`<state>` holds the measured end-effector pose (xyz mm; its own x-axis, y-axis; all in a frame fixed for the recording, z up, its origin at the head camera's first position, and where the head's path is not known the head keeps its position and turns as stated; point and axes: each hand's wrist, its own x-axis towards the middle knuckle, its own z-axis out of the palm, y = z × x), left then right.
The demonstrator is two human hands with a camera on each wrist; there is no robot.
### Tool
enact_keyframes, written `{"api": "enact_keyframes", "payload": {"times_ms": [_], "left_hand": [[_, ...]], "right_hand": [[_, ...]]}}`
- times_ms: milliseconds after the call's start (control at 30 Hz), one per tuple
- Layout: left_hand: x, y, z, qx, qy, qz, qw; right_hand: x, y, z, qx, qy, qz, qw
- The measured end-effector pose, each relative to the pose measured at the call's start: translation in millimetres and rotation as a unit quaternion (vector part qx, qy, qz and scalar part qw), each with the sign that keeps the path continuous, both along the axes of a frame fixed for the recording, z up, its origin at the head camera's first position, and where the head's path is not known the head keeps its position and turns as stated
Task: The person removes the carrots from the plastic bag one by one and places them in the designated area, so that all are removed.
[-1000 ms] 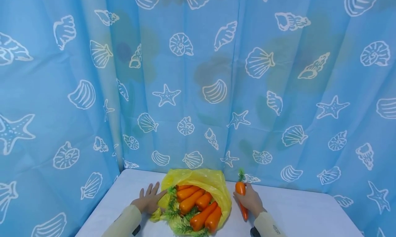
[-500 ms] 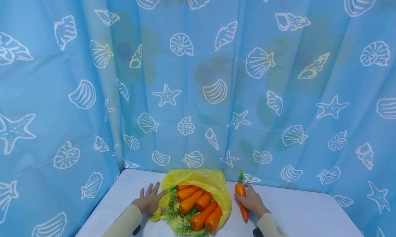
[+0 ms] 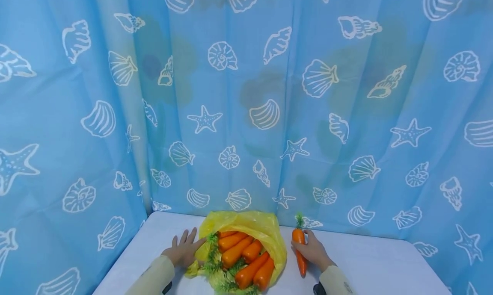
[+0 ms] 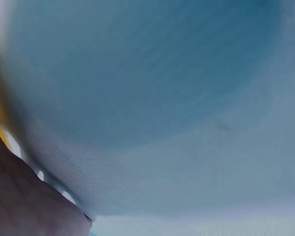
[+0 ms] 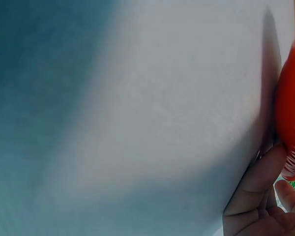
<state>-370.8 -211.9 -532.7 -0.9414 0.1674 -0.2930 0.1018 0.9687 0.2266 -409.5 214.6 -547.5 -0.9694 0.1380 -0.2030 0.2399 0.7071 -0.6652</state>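
On the white table lies a yellow plastic bag [image 3: 265, 220], its mouth towards me, with several orange carrots [image 3: 236, 255] inside and feathery green tops [image 3: 213, 265] at the left and front. My left hand [image 3: 182, 249] rests at the bag's left edge, fingers spread and thumb against the yellow plastic. Right of the bag, my right hand [image 3: 315, 250] holds a single carrot [image 3: 298, 237] between thumb and fingers, its green top pointing away from me and its tip towards me. In the right wrist view, the fingertips [image 5: 270, 164] touch the carrot's thick end.
A blue curtain [image 3: 231, 115] printed with white shells and starfish hangs behind the table and along its left side. The white tabletop [image 3: 369, 256] stretches to the right of my right hand. Dark wrist straps show under both sleeves.
The single carrot and my right hand have shifted very slightly towards me. My left hand and the bag stay in place, and the head view has turned a touch.
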Motion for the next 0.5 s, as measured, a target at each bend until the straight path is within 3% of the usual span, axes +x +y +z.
{"api": "enact_keyframes", "payload": {"times_ms": [500], "left_hand": [[2.9,1.5,3.4,-0.009,-0.006,0.007,0.9999]], "right_hand": [[6.4,-1.1,5.4,-0.010,-0.009,0.018,0.9997]]}}
